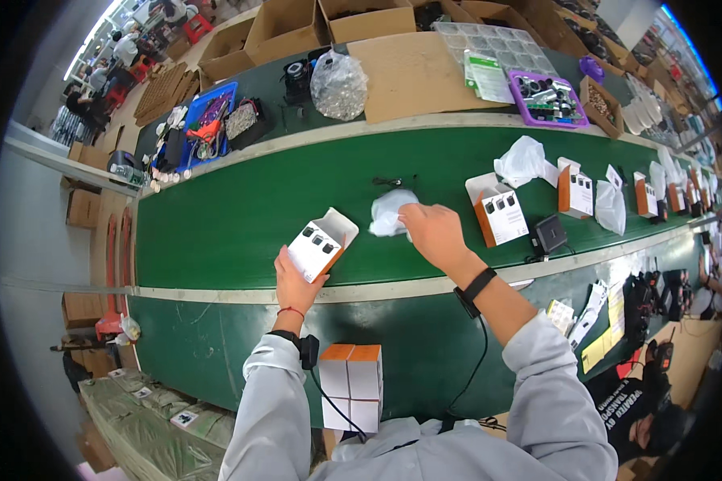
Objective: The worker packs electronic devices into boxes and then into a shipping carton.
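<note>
My left hand (pixel 290 282) is closed around the lower part of a small white and orange cardboard box (pixel 316 250), tilted, with its top flap raised. Up and to the right of that box, my right hand (pixel 440 234) pinches a white plastic bag (pixel 387 215) over the green conveyor belt (pixel 208 228). Whatever the bag may contain cannot be made out. Just beyond it lies a short black cable (pixel 388 182). To the right of my right hand stands another opened white and orange box (pixel 501 218), near a black square device (pixel 549 235).
Stacked orange and white boxes (pixel 352 377) sit close to my body on the table. More boxes (pixel 576 194) and white bags (pixel 523 160) line the belt rightward. Beyond the belt are a blue tray (pixel 208 120), a purple tray (pixel 547 100) and cardboard cartons (pixel 289 36). A co-worker (pixel 642 417) is at lower right.
</note>
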`<state>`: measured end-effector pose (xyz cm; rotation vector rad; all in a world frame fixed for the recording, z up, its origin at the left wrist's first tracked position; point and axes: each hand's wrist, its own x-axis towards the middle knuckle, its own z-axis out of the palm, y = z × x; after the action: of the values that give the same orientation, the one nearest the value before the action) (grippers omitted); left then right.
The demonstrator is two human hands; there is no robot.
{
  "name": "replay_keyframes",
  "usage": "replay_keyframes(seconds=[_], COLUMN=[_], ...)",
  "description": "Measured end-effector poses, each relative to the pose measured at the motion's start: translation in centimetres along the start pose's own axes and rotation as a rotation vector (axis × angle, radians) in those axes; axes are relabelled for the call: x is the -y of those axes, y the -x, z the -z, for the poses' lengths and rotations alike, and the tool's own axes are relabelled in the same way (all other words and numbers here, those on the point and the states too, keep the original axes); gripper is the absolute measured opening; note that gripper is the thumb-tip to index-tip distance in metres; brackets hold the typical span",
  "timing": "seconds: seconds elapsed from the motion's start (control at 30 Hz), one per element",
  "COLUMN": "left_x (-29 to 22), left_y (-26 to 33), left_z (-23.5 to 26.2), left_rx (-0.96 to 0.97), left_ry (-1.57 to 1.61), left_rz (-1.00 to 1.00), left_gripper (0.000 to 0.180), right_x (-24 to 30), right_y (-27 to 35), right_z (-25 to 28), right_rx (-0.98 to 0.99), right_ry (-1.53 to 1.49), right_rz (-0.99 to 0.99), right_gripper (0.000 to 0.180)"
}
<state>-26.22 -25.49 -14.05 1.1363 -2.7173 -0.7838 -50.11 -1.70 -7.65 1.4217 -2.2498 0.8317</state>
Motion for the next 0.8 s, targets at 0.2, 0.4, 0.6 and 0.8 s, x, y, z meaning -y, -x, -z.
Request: replay_keyframes(seconds=[0.2, 0.4, 0.6, 0.8], left_x=[-2.1, -4.1, -1.6, -4.9], left_y=[-0.4, 1.1, 2.4, 4.3], left_z=[-1.4, -0.1, 2.0, 3.6], left_rx=[-0.030, -0.126, -0.127, 0.027], left_ry=[0.065, 0.767, 0.337, 0.179], left_rz=[0.121, -0.221, -0.226, -0.151], left_gripper=[0.119, 0.109, 0.127, 0.098], right_x=[0.0, -0.9, 13.4, 19.9], right_y=[-3.1, 8.3, 14.3, 14.9], right_z=[8.5, 4.1, 5.0, 5.7], right_rx=[-0.429, 0.101, 0.570, 0.687], right_ry=[0.201, 0.197, -0.388, -0.535], right_rz=[-0.041, -0.371, -0.330, -0.021], right_gripper=[0.018, 0.036, 0.053, 0.068])
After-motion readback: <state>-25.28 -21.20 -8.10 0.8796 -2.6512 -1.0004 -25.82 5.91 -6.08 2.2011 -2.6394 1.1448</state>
